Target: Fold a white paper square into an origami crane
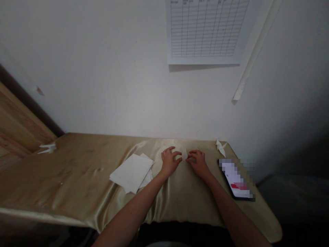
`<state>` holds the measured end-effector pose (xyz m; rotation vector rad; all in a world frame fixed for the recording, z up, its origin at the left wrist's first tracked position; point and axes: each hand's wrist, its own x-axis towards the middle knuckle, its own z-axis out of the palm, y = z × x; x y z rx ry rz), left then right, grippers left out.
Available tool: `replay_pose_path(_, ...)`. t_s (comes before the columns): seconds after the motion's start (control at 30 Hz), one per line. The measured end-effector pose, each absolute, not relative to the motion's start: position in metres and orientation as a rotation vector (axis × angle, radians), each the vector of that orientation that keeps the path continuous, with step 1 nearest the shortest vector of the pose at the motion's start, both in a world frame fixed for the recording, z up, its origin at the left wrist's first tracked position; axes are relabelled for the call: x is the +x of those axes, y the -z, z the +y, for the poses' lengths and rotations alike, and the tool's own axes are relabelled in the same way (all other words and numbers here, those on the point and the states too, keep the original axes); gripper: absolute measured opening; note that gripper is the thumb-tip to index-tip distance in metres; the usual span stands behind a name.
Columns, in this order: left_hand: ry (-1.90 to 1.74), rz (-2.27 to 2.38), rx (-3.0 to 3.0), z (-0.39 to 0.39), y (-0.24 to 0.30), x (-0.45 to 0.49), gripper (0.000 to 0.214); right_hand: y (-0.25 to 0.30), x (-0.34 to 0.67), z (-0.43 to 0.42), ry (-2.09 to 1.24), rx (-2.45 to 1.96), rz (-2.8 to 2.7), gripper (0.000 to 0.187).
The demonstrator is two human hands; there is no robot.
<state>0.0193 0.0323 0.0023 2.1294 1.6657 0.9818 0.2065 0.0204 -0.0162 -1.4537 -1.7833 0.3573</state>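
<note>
A small piece of folded white paper point(184, 155) is held upright between my two hands, above the cloth-covered table. My left hand point(169, 162) pinches its left edge between thumb and index finger, the other fingers curled loosely. On the opposite edge, the fingertips of my right hand point(198, 162) grip the paper. To the left of my left forearm lies a stack of white paper sheets point(132, 171), spread unevenly. The finer folds of the held paper are too small to make out.
A folded paper crane point(221, 148) sits at the table's back right corner, above a phone point(235, 180) with a lit screen. Another white folded paper piece point(48, 148) lies far left. Shiny gold cloth point(77, 178) covers the table; a printed chart point(205, 31) hangs on the wall.
</note>
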Motion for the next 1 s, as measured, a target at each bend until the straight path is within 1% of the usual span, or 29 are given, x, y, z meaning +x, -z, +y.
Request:
replay_pose_path(0.07, -1.039, 1.663, 2.110, 0.0337, -0.0007, 0.0189, 0.020, 0.0163, 0.2066, 0.0208, -0.356, -1.448, -1.768, 0.009)
replay_pose_path(0.17, -1.114, 1.638, 2.103, 0.0358, 0.0019, 0.0189, 0.009, 0.0182, 0.2073, 0.0221, -0.331, -1.434, -1.733, 0.008)
replay_pose_path(0.23, -1.135, 1.618, 2.109, 0.0359, 0.0026, 0.0195, 0.006, 0.0196, 0.2076, 0.0228, -0.320, -1.426, -1.715, 0.009)
replay_pose_path(0.4, -1.058, 1.627, 2.118, 0.0322, 0.0027, 0.0213, 0.007, 0.0190, 0.2058, 0.0216, -0.331, -1.397, -1.711, 0.009)
replay_pose_path(0.57, -1.044, 1.643, 2.120, 0.0321, 0.0056, 0.0204, 0.002, 0.0148, 0.2046, 0.0193, -0.380, -1.320, -1.744, 0.007)
replay_pose_path(0.9, -0.964, 1.662, 2.128, 0.0315, 0.0016, 0.0216, 0.008, 0.0124, 0.2047, 0.0217, -0.429, -1.281, -1.760, 0.009)
replay_pose_path(1.0, -0.943, 1.643, 2.149, 0.0301, 0.0003, 0.0214, 0.017, 0.0144, 0.2051, 0.0226, -0.455, -1.306, -1.738, 0.008)
